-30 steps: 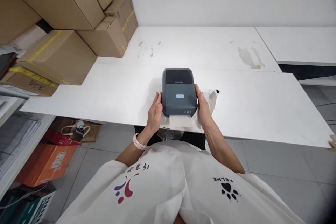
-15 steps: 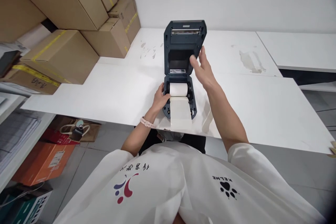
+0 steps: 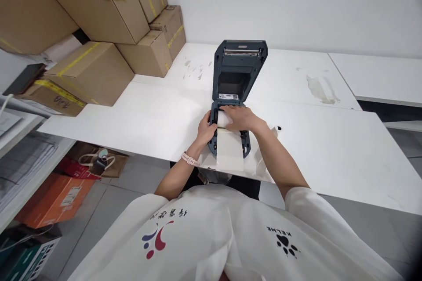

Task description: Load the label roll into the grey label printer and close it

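A dark blue-grey label printer (image 3: 247, 62) stands on the white table with its lid swung up and back. My left hand (image 3: 205, 131) grips the left side of its base, thumb over the rim. Inside the base lies a white label roll (image 3: 223, 120), partly covered by my right hand (image 3: 242, 118). The fingers of that hand curl over the roll from the right. From the roll a pale label strip (image 3: 230, 150) runs down over the printer's front, towards the table edge.
Cardboard boxes (image 3: 90, 74) with yellow tape are stacked at the table's left end. Right of the printer, partly behind my right forearm, lies a loose pale strip with a small roll end (image 3: 278, 128). An orange box (image 3: 54, 202) sits below at the left.
My right hand has left the raised lid and come down onto the label roll. My left hand stays at the printer's left side. The view has shifted slightly.
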Tool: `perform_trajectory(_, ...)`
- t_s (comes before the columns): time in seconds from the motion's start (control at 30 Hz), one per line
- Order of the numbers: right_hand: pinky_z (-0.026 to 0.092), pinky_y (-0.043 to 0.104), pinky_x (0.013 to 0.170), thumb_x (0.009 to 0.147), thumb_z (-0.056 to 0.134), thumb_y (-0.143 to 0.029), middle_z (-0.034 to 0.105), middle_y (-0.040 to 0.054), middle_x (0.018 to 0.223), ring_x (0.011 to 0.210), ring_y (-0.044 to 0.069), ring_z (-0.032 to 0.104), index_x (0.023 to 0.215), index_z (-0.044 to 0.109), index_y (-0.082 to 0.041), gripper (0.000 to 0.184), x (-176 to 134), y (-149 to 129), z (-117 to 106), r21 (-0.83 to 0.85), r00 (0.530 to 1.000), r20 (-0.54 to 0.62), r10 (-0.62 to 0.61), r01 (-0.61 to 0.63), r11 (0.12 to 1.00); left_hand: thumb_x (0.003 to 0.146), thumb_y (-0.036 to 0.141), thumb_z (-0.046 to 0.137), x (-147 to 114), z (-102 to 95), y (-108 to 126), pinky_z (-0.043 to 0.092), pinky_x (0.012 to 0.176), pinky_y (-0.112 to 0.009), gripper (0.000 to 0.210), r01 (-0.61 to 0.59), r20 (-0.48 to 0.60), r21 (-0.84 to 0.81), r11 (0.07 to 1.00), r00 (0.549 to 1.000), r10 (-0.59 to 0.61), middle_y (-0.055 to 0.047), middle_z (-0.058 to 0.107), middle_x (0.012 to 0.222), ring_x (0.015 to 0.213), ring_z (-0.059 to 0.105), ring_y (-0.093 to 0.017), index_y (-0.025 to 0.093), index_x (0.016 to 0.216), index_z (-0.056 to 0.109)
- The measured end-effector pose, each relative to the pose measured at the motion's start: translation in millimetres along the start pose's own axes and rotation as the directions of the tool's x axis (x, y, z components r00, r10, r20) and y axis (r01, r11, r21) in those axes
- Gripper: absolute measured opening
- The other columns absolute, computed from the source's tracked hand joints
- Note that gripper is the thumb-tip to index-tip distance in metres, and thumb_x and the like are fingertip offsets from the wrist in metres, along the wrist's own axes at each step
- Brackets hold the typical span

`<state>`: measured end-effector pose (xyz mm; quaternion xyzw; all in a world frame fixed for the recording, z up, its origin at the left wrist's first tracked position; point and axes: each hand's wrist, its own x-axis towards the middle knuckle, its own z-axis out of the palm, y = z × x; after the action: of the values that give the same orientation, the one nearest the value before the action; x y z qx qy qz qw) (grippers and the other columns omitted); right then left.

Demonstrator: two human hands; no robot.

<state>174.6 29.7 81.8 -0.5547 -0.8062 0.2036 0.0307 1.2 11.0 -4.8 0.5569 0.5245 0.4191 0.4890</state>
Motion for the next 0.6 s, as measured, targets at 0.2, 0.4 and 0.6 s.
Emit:
perform_trajectory(0.2,0.047,0.061,0.111,0.059,0.088,-0.026,0.066,0.0215,0.146,0.134,0.051,0.061,0.155,0.05,-0.018,0.104,29.0,11.0,2.5,0.028,0.99,0.139,-0.024,0.021,0.999,0.072,0.014,0.056,1.2,0.1,-2.2,0.05,0.116,-0.046,0.081,0.015,-0.021,-0.003,1.0,1.0,-0.015,-0.014,0.061,0.154,0.14,0.059,-0.034,0.016,0.153,0.051)
perform_trajectory(0.4,0.049,0.054,0.116,0.062,0.09,-0.039,0.064,0.0026,0.151,0.135,0.039,0.062,0.15,0.058,-0.035,0.093,-30.6,42.9,-55.3,0.384,0.942,-0.021,-0.334,0.316,0.868,0.073,0.015,0.058,0.4,-0.8,-1.4,0.051,0.116,-0.05,0.078,0.026,-0.014,-0.034,0.999,1.0,-0.027,-0.012,0.06,0.155,0.143,0.056,-0.035,0.02,0.151,0.053)
perform_trajectory(0.6,0.055,0.053,0.107,0.05,0.101,-0.042,0.071,0.0093,0.135,0.126,0.038,0.064,0.127,0.071,-0.029,0.084,-60.0,124.4,-70.5,0.61,0.967,-0.249,-0.053,0.199,0.767,0.073,0.015,0.057,0.1,-1.0,-2.3,0.048,0.119,-0.048,0.082,0.047,-0.009,-0.019,0.999,0.999,-0.047,-0.012,0.058,0.158,0.143,0.056,-0.033,0.019,0.154,0.049)
